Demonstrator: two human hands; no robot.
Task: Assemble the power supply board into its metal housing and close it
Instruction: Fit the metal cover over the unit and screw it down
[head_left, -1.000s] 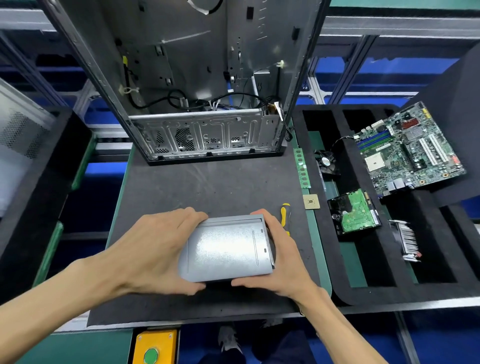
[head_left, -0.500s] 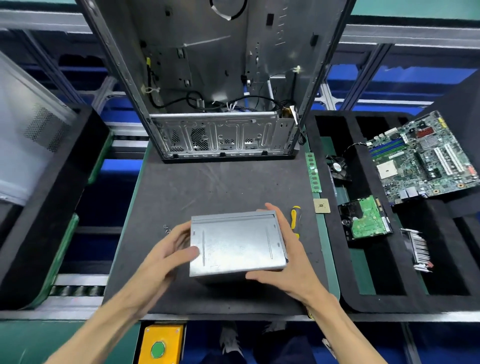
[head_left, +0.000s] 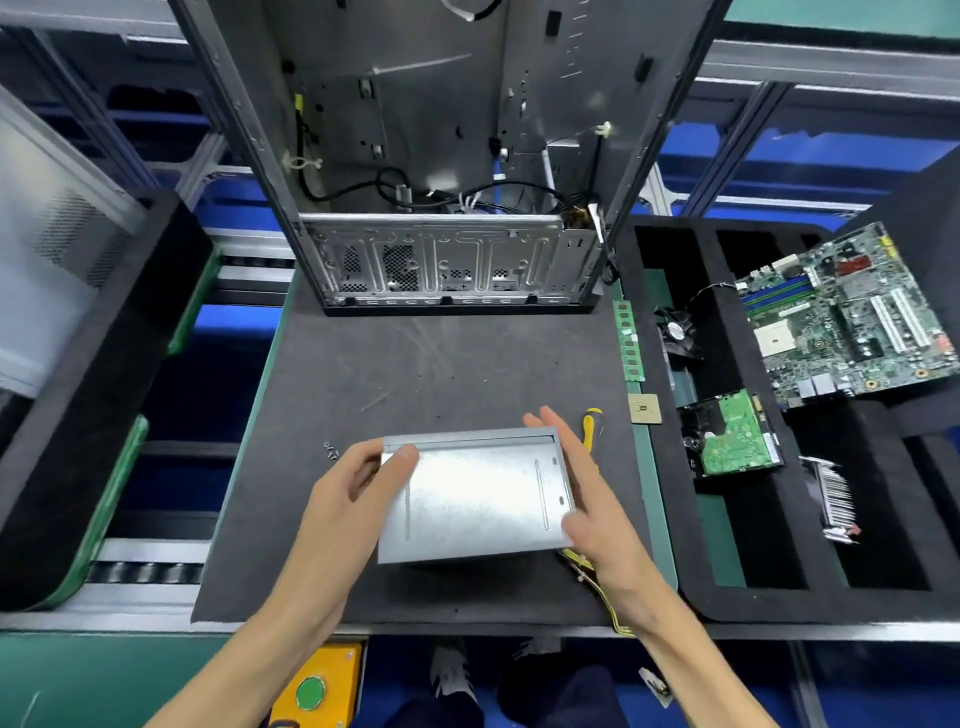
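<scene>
A dark mat covers the tabotop's middle — rather, the tabletop (head_left: 441, 374) carries a dark mat, and on it sits the one metal housing (head_left: 472, 496), lid on top. The left hand (head_left: 348, 499) has its grip curled on the housing's left edge; the right hand (head_left: 587, 499) lies flat-fingered against the right side. Best to square the lid evenly — press both sides together. Counted: one screwdriver (head_left: 591, 428), one open computer case (head_left: 447, 218).

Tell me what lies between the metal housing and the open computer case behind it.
Bare dark mat: nothing sits between the metal housing and computer case in the head view.
</scene>
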